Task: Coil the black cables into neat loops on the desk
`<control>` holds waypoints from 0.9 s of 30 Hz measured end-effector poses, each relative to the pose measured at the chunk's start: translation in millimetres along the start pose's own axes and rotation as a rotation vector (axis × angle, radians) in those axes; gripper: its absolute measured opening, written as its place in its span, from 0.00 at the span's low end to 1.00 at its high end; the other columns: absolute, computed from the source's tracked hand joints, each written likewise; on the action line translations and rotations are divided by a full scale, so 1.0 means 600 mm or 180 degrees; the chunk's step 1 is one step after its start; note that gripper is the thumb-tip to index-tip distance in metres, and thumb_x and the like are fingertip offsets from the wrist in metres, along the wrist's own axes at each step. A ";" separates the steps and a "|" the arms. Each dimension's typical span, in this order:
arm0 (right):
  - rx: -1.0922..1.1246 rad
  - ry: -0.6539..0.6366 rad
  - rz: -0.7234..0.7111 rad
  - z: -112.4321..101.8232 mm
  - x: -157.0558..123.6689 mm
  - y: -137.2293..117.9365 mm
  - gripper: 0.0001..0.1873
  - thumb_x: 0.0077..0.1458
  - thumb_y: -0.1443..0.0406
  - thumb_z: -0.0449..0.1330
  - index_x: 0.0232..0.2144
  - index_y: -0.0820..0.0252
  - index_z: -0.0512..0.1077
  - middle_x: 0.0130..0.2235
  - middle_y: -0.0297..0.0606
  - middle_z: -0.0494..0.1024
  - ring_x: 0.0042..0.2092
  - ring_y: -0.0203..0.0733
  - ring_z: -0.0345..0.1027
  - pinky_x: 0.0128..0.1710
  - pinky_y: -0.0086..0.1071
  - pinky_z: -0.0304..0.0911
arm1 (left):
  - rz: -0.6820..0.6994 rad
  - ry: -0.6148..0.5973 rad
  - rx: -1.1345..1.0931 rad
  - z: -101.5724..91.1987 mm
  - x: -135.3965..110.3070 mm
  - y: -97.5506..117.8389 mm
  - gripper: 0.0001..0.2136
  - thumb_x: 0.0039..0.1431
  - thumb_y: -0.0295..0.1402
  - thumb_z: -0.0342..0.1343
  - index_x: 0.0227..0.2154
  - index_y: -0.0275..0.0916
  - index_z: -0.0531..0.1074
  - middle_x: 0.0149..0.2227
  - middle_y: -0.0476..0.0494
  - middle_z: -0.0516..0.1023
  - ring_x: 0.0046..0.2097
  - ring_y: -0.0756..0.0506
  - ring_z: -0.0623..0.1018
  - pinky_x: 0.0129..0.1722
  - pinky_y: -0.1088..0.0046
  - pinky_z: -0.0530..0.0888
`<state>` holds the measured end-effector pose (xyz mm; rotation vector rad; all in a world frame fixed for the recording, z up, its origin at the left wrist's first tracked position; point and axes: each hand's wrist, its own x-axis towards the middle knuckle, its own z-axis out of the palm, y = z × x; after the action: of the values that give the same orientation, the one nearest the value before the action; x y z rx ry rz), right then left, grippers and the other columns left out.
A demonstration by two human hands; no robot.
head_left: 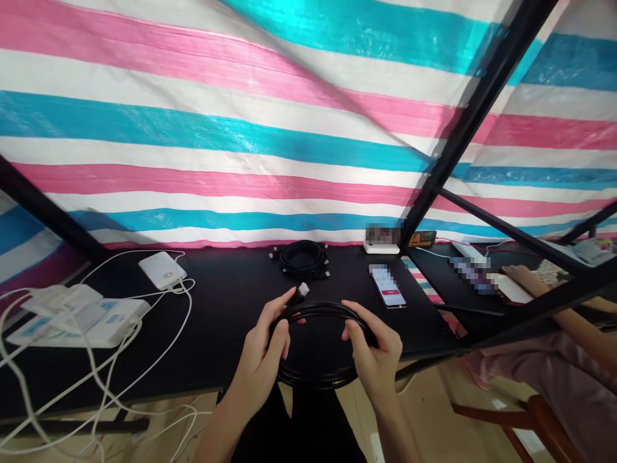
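A coiled black cable (318, 381) is held in front of me at the table's near edge, its loops lying one over another. My left hand (270, 347) is closed around the left side of the coil, thumb on top. A plug with a pale cap (303, 290) sticks up beside the left fingertips. On the right side of the coil, my right hand (373, 344) is wrapped round the loops, thumb and forefinger pinching them. Beyond the hands, a second black cable coil (303, 258) lies on the table with several pale-capped ends around it.
White power strips and chargers (106, 325) with tangled white cords cover the left side, near a white power bank (162, 270). A phone (387, 286) lies at the right. Past a black metal post (475, 122), another person's hand (515, 278) rests on the neighbouring table.
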<state>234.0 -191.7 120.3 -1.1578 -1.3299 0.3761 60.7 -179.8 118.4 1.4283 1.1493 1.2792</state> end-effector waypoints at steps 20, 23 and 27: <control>0.0130 -0.0030 0.0085 -0.047 -0.011 0.016 0.10 0.54 0.63 0.58 0.35 0.56 0.79 0.23 0.32 0.78 0.17 0.32 0.63 0.19 0.26 0.62 | 0.0063 -0.0659 0.0060 0.010 0.006 0.027 0.16 0.60 0.38 0.51 0.49 0.41 0.70 0.27 0.50 0.71 0.20 0.54 0.68 0.23 0.77 0.66; 0.0130 -0.0071 -0.0040 -0.048 -0.012 0.011 0.07 0.52 0.65 0.61 0.33 0.55 0.79 0.27 0.32 0.80 0.18 0.32 0.65 0.19 0.25 0.63 | -0.0109 -0.0849 0.0176 0.014 0.006 0.032 0.16 0.60 0.40 0.50 0.48 0.40 0.71 0.27 0.49 0.72 0.22 0.53 0.69 0.24 0.77 0.67; 0.0088 -0.0058 -0.0153 -0.046 -0.011 0.006 0.06 0.50 0.67 0.63 0.32 0.55 0.78 0.29 0.32 0.81 0.23 0.34 0.72 0.25 0.24 0.68 | -0.0272 -0.0932 0.0249 0.022 0.006 0.033 0.16 0.59 0.43 0.50 0.39 0.36 0.73 0.24 0.49 0.71 0.22 0.53 0.68 0.24 0.77 0.65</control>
<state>257.7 -207.6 118.6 -1.0998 -1.3620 0.3697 75.7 -180.3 137.4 1.5477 1.0576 0.9379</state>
